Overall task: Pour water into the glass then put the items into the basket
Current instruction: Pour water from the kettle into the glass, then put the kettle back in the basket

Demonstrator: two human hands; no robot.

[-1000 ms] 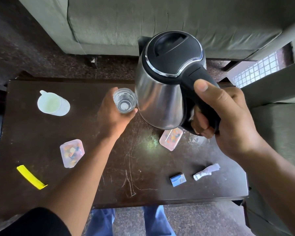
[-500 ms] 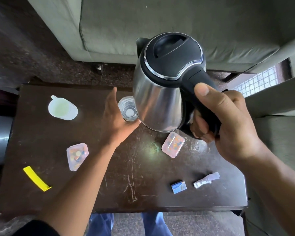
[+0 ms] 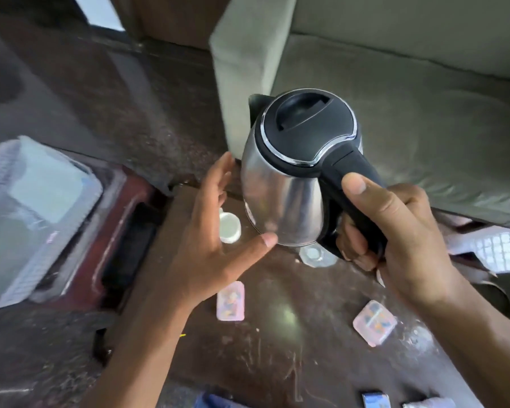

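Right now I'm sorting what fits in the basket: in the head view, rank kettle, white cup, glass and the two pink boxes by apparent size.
1. Kettle, though nearest the camera.
2. Pink boxes, look alike.
3. White cup and glass: both partly hidden, unsure.

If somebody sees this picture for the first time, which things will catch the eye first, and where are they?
First the steel kettle with its black lid, held in the air at the centre by the right hand on the handle. Next the left hand, open, with its thumb tip at the kettle's side. Then the pale, blurred basket at the left edge, beside the dark table.
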